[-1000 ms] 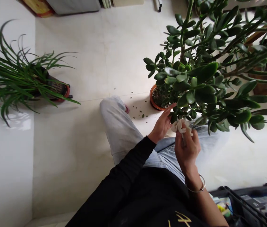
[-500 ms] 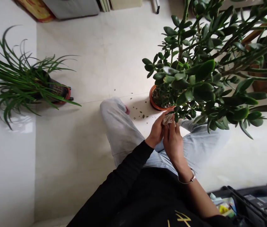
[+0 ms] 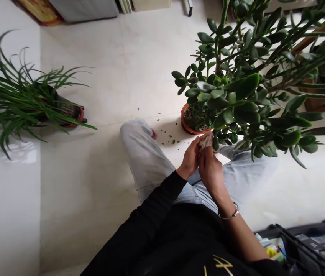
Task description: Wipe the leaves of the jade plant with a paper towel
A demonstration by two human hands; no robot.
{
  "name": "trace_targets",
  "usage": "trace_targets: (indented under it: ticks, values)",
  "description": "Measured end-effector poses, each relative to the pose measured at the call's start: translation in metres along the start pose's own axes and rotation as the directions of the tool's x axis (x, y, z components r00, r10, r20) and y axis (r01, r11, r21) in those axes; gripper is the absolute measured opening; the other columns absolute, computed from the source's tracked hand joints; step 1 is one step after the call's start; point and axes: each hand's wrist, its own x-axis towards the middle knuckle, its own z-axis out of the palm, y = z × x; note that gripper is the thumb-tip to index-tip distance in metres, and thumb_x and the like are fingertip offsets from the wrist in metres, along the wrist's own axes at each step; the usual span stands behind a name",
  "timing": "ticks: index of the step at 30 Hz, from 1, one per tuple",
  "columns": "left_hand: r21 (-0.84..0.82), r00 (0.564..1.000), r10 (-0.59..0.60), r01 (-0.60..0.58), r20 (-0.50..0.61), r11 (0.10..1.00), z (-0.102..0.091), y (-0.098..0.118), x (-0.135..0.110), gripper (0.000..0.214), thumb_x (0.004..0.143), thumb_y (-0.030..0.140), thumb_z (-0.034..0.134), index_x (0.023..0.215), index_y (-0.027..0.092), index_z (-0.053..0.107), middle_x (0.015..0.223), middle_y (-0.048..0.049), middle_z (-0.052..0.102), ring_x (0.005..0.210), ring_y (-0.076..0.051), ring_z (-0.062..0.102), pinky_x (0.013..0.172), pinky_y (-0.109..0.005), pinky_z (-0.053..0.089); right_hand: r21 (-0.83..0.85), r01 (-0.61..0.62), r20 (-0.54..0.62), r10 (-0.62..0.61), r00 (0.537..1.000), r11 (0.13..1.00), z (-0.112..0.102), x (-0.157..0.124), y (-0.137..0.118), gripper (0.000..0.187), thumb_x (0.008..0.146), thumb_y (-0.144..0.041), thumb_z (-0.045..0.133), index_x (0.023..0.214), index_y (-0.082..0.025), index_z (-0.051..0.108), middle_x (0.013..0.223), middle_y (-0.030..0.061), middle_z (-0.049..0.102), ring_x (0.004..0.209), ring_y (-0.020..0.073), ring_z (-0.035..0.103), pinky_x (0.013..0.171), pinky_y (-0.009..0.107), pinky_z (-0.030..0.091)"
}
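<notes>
In front of my lap, my two hands meet at the lower edge of the jade plant (image 3: 245, 111), close to its thick green leaves. My right hand (image 3: 212, 171) pinches a crumpled whitish tissue (image 3: 205, 142). My left hand (image 3: 189, 160) curves around the tissue's far side, its fingers closed; what lies between them is hidden by the tissue and my right fingers. Just beyond my fingertips stands the plant's orange-brown pot (image 3: 186, 123), filled with soil and small growth. A dark leaf hangs right beside the tissue.
Small fallen leaves (image 3: 174, 141) lie scattered on the pale floor (image 3: 105, 92) between my legs. A long-leaved plant (image 3: 21, 103) in a pot stands at left by the wall. A black crate (image 3: 303, 245) with assorted items sits at lower right.
My right fingers have shifted slightly over the tissue, and the wrist with the bracelet has turned a little. The view has drifted slightly; both hands remain together at the plant.
</notes>
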Motion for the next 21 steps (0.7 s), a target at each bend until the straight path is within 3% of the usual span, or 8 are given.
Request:
trace_targets:
  ticks: [5,7,9,11,13,17,19,21]
  values:
    - [0.02,1.0,-0.009,0.008,0.025,1.0,-0.007,0.0,0.002,0.033,0.097,0.039,0.063,0.117,0.018,0.078,0.079,-0.0007,0.071,0.074,-0.013,0.065,0.082,-0.026,0.054,0.058,0.136,0.008,-0.137,0.991,0.989,-0.001,-0.007,0.004,0.045,0.108,-0.032,0.033,0.141,-0.016,0.057,0.109,0.0149,0.077,0.076,0.0247,0.071,0.061,0.032,0.049]
    - [0.007,1.0,0.008,-0.009,0.024,1.0,-0.012,0.001,-0.007,0.033,0.096,0.035,0.065,0.125,0.023,0.075,0.099,-0.0017,0.077,0.086,-0.013,0.069,0.089,-0.026,0.055,0.13,0.2,-0.065,-0.193,0.979,0.971,0.0,-0.011,0.006,0.045,0.108,-0.031,0.033,0.144,-0.017,0.055,0.126,0.018,0.074,0.099,0.0282,0.075,0.073,0.036,0.058]
    - [-0.029,1.0,0.02,-0.02,-0.004,0.999,-0.019,0.001,-0.021,0.038,0.096,0.033,0.066,0.133,0.03,0.07,0.13,-0.0011,0.073,0.111,-0.016,0.071,0.104,-0.03,0.053,0.175,0.235,-0.088,-0.223,0.971,0.956,0.001,-0.013,0.004,0.049,0.108,-0.031,0.034,0.152,-0.018,0.049,0.144,0.0202,0.065,0.118,0.0303,0.072,0.084,0.039,0.062]
    - [-0.059,1.0,-0.008,0.008,-0.006,0.998,-0.028,0.0,-0.038,0.043,0.096,0.039,0.067,0.138,0.033,0.066,0.143,-0.0018,0.068,0.127,-0.022,0.067,0.114,-0.038,0.049,0.183,0.245,-0.014,-0.247,0.969,0.952,0.004,-0.013,-0.001,0.053,0.108,-0.029,0.033,0.159,-0.02,0.042,0.156,0.0205,0.056,0.124,0.032,0.07,0.086,0.043,0.064]
    - [-0.049,0.999,-0.032,0.031,-0.016,0.998,-0.038,-0.003,-0.05,0.047,0.092,0.044,0.073,0.137,0.031,0.066,0.142,-0.0051,0.068,0.13,-0.027,0.067,0.117,-0.044,0.048,0.173,0.249,0.09,-0.267,0.96,0.953,0.006,-0.013,-0.007,0.056,0.108,-0.029,0.033,0.162,-0.019,0.038,0.16,0.0215,0.051,0.125,0.034,0.07,0.087,0.047,0.065]
    - [-0.024,0.974,0.017,-0.023,-0.224,0.999,-0.053,-0.003,-0.044,0.039,0.084,0.04,0.084,0.116,0.024,0.069,0.117,-0.005,0.076,0.106,-0.024,0.076,0.101,-0.039,0.057,0.268,0.279,0.219,-0.341,0.914,0.922,0.001,-0.02,-0.015,0.06,0.107,-0.027,0.034,0.166,-0.016,0.03,0.16,0.0233,0.05,0.141,0.0346,0.059,0.105,0.054,0.059]
    - [-0.018,0.929,0.055,-0.067,-0.365,0.998,-0.055,0.003,-0.029,0.029,0.087,0.041,0.081,0.1,0.02,0.066,0.095,-0.0017,0.074,0.084,-0.016,0.075,0.082,-0.029,0.059,0.377,0.301,0.216,-0.399,0.891,0.876,-0.002,-0.026,-0.011,0.06,0.107,-0.026,0.036,0.166,-0.02,0.031,0.163,0.0204,0.046,0.15,0.0312,0.05,0.116,0.055,0.052]
    - [0.053,0.892,0.148,-0.139,-0.426,0.989,-0.054,0.013,-0.014,0.024,0.094,0.04,0.075,0.093,0.019,0.063,0.08,0.0021,0.067,0.065,-0.008,0.065,0.064,-0.019,0.052,0.494,0.268,0.151,-0.385,0.91,0.827,-0.001,-0.029,0.001,0.054,0.106,-0.028,0.043,0.16,-0.025,0.043,0.162,0.0169,0.047,0.151,0.0278,0.048,0.12,0.053,0.048]
